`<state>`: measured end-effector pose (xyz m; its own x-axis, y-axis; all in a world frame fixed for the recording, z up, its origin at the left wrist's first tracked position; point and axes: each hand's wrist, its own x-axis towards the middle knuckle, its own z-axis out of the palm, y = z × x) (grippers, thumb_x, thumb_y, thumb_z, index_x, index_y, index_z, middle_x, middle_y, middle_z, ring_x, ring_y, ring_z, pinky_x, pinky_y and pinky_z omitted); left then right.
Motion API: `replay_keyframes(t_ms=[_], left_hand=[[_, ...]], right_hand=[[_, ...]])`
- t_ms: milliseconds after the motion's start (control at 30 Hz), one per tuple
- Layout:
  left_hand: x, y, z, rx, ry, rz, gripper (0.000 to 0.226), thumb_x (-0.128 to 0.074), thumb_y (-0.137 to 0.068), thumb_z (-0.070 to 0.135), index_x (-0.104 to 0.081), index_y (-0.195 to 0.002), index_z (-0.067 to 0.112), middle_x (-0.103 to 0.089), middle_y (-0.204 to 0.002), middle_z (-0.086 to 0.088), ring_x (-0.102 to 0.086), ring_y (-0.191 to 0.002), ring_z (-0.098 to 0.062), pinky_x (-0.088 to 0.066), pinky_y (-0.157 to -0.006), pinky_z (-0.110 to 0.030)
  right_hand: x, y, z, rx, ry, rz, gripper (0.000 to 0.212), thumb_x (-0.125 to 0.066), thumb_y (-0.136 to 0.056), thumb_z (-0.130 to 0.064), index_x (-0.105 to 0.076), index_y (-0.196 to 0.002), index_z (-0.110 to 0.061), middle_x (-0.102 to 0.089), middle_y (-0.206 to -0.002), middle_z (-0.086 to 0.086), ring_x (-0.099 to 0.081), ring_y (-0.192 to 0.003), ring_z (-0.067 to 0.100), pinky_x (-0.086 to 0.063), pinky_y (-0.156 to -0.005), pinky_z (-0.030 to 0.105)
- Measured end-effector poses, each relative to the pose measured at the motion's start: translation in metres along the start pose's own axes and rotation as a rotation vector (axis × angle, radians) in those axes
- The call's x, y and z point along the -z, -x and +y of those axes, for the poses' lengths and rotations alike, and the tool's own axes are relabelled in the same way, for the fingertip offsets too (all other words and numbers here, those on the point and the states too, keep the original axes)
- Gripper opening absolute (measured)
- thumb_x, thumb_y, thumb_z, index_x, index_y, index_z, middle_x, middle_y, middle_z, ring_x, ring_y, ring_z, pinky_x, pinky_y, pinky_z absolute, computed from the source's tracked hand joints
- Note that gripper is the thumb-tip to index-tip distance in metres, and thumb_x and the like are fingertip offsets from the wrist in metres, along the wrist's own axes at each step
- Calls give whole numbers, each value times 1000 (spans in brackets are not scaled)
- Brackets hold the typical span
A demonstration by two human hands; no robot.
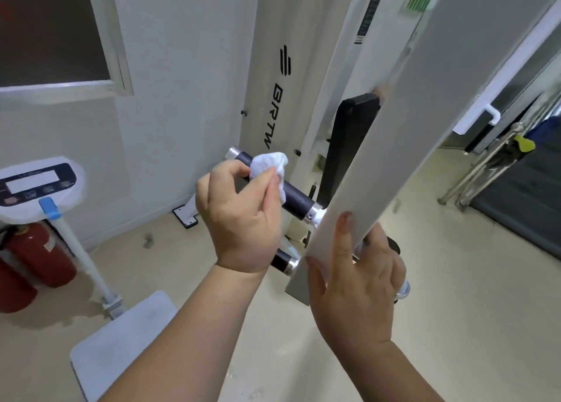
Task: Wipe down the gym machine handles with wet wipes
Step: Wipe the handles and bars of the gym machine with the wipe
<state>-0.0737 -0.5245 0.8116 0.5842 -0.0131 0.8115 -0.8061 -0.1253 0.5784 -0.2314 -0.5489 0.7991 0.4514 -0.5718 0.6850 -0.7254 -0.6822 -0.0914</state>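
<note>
My left hand pinches a crumpled white wet wipe and presses it onto the upper black handle, a dark grip with chrome ends sticking out from the grey swing arm. A second, lower black handle shows just under my left wrist. My right hand grips the lower end of the grey arm, thumb laid on its face and fingers curled round its far edge. The wipe covers the middle-left part of the upper handle.
The white machine column with black lettering stands behind the handles, and a black pad beside it. At left are a white standing scale with its platform and red fire extinguishers. A treadmill lies at right.
</note>
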Motion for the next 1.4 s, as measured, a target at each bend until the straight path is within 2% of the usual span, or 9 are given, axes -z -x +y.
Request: replay_keyframes(t_ms=[167,300,567,733,833,967,1167,1300,1400], left_hand=[[3,1,3,89,168,-86,12,-70,-93,12,-81,-96,6,-55,-77,-7,-54,-70,-25,-46,-72,-30],[9,20,35,558,428,-188,18,-73,-90,17,-80,-106,17,-61,-82,3,-59,-73,-12,-47,-74,-16],[7,28,69,915,454,-6,21,-77,-87,12,-80,-80,31,-70,-94,4,-70,-87,-11,-53,-80,-22],[2,35,84,1041,424,82,19,-72,-90,15,-76,-76,26,-74,-75,10,-66,-67,-1,-49,-67,-17],[-5,23,87,1047,520,224,18,-68,-95,15,-74,-99,31,-76,-87,19,-69,-79,8,-48,-70,-6],[-19,5,70,924,420,254,20,-64,-98,16,-74,-111,28,-66,-102,1,-62,-57,3,-51,-66,-17],[-26,7,59,667,179,260,13,-66,-93,3,-78,-97,1,-58,-106,-3,-65,-82,-1,-46,-74,-6],[-28,38,74,711,234,147,22,-66,-95,11,-79,-78,17,-64,-94,-1,-68,-79,-10,-54,-76,-24],[-24,37,81,812,302,101,23,-71,-93,15,-78,-74,26,-67,-90,5,-67,-78,-1,-49,-71,-16]], right_hand=[[-1,-4,1,-3,-12,3,101,-67,-86,-35,2,-159,-33,-43,-141,36,-52,-112,46,-30,-99,51],[0,-9,0,9,-73,-3,98,-76,-83,-23,-11,-156,-29,-44,-141,37,-50,-116,45,-29,-100,50],[13,-6,12,114,-197,-65,93,-72,-78,-31,-19,-155,-24,-38,-147,37,-48,-119,45,-32,-102,52],[17,-3,28,171,-275,-168,104,-91,-61,-27,-36,-150,-19,-31,-152,37,-46,-130,51,-27,-109,55],[21,-2,36,240,-266,-241,112,-94,-52,-32,-39,-148,-17,-31,-150,41,-43,-128,49,-26,-108,55],[24,-2,40,287,-285,-287,113,-95,-48,-36,-45,-147,-13,-32,-149,42,-46,-126,49,-26,-106,55],[20,-3,45,316,-281,-286,108,-89,-52,-43,-47,-147,-13,-30,-150,42,-46,-125,49,-29,-104,56],[13,-6,50,309,-278,-216,94,-66,-67,-53,-38,-150,-17,-28,-153,39,-45,-130,48,-31,-106,55],[6,-9,53,321,-232,-194,105,-83,-58,-41,-38,-149,-15,-31,-150,41,-46,-127,47,-32,-105,55]])
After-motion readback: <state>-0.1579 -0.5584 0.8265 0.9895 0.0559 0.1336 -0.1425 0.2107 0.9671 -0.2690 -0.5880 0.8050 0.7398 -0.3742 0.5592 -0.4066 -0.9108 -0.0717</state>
